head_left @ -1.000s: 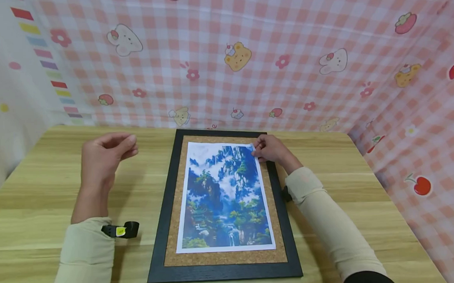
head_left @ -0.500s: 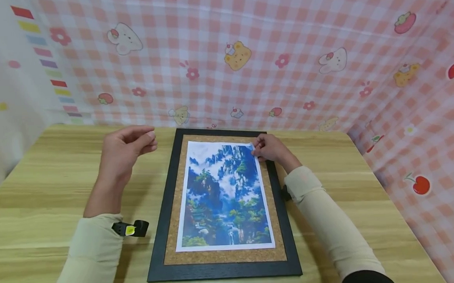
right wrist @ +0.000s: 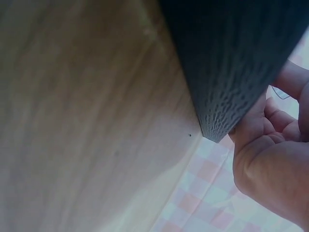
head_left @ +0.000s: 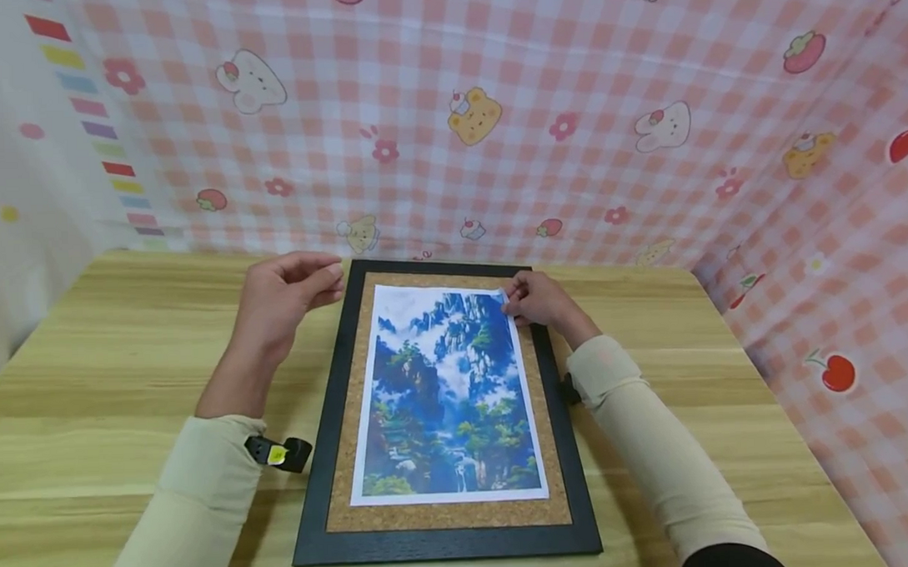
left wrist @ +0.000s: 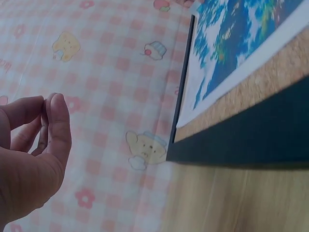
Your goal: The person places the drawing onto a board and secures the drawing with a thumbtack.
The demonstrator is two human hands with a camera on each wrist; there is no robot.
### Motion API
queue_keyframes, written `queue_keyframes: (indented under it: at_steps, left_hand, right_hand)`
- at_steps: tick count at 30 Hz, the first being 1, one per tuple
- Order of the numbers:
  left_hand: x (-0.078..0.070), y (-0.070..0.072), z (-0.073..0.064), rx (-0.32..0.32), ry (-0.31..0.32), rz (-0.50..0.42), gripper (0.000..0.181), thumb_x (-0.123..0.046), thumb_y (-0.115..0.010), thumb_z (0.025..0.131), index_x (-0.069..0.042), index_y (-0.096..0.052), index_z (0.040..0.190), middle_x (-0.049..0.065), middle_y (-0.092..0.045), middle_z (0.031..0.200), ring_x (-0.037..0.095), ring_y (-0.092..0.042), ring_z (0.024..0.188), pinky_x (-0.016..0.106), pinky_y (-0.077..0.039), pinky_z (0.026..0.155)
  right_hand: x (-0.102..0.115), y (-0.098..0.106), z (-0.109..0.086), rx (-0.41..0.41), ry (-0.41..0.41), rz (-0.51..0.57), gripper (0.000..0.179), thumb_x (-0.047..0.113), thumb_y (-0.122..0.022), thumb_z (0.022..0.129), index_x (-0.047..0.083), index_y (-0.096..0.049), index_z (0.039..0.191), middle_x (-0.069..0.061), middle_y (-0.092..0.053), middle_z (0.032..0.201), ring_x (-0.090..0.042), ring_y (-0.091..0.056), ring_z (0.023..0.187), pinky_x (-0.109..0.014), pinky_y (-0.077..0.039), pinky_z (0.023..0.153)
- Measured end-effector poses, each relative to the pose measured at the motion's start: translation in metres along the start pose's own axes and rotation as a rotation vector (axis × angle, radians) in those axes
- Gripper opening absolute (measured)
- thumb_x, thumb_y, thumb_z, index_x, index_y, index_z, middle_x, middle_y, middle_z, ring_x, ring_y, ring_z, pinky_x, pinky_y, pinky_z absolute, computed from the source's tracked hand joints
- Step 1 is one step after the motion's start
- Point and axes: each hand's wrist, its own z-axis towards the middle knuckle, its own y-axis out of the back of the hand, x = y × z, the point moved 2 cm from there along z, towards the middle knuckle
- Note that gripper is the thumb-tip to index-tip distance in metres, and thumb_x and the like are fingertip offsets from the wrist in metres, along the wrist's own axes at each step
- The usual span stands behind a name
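A landscape print (head_left: pixel 446 392) of blue mountains and a waterfall lies on a black-framed cork board (head_left: pixel 341 488). My right hand (head_left: pixel 539 299) pinches the print's top right edge, where the paper is a little lifted. In the right wrist view the frame's side hides that hand's (right wrist: pixel 275 159) fingertips. My left hand (head_left: pixel 285 302) hovers beside the board's upper left corner, its thumb and fingertips pressed together. Up close in the left wrist view, no object shows between the left hand's (left wrist: pixel 36 150) fingertips, which are apart from the frame.
The board lies on a light wooden table (head_left: pixel 127 370), its far edge close to a pink checked curtain (head_left: pixel 420 176). Another pink cloth (head_left: pixel 860 303) hangs along the right side. A black wrist device (head_left: pixel 283 452) sticks out from the left cuff toward the frame.
My left hand has moved steadily right, from well off the board to right by its upper left corner, fingertips still together. My right hand stays at the print's top right edge.
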Motion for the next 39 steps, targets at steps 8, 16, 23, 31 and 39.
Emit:
queue_keyframes:
  at_steps: [8,16,23,31,39]
  left_hand:
    - [-0.003,-0.016,0.005,0.045,0.001,0.015,0.028,-0.009,-0.07,0.097,0.009,-0.068,0.118,0.007,-0.07,0.096,0.014,-0.072,0.083,0.026,-0.058,0.08]
    - [0.001,-0.024,0.015,0.066,0.015,0.013,0.025,-0.009,-0.07,0.097,0.008,-0.069,0.116,0.006,-0.071,0.093,0.016,-0.072,0.083,0.025,-0.059,0.078]
    - [0.006,-0.028,0.017,0.094,0.054,0.022,0.022,-0.008,-0.068,0.098,0.007,-0.069,0.114,0.004,-0.07,0.093,0.013,-0.072,0.081,0.025,-0.059,0.078]
    - [0.014,-0.035,0.018,0.131,0.102,0.036,0.027,-0.01,-0.067,0.099,0.009,-0.065,0.118,0.005,-0.07,0.095,0.011,-0.071,0.082,0.027,-0.059,0.081]
    - [0.02,-0.042,0.025,0.162,0.137,0.087,0.024,-0.011,-0.067,0.099,0.006,-0.067,0.117,0.009,-0.071,0.099,0.016,-0.072,0.087,0.029,-0.059,0.081]
  right_hand:
    - [0.003,0.002,0.002,0.014,0.009,0.004,0.016,0.004,-0.065,0.099,-0.001,-0.056,0.112,-0.014,-0.056,0.1,-0.024,-0.061,0.083,-0.033,-0.059,0.073]
    - [0.012,0.01,0.008,0.025,0.023,0.012,0.015,0.003,-0.064,0.099,-0.002,-0.056,0.111,-0.014,-0.056,0.101,-0.025,-0.061,0.086,-0.034,-0.058,0.075]
    - [0.012,0.007,0.007,0.034,0.002,0.03,0.014,0.002,-0.063,0.099,-0.002,-0.056,0.11,-0.015,-0.057,0.101,-0.025,-0.062,0.087,-0.035,-0.058,0.075]
    - [0.004,0.004,0.003,0.03,0.013,0.045,0.016,0.001,-0.064,0.098,-0.002,-0.055,0.111,-0.015,-0.057,0.102,-0.026,-0.063,0.089,-0.036,-0.058,0.077]
    - [-0.001,0.003,0.001,0.028,0.023,0.034,0.015,0.001,-0.064,0.098,-0.002,-0.057,0.111,-0.013,-0.057,0.1,-0.024,-0.062,0.087,-0.034,-0.058,0.075]
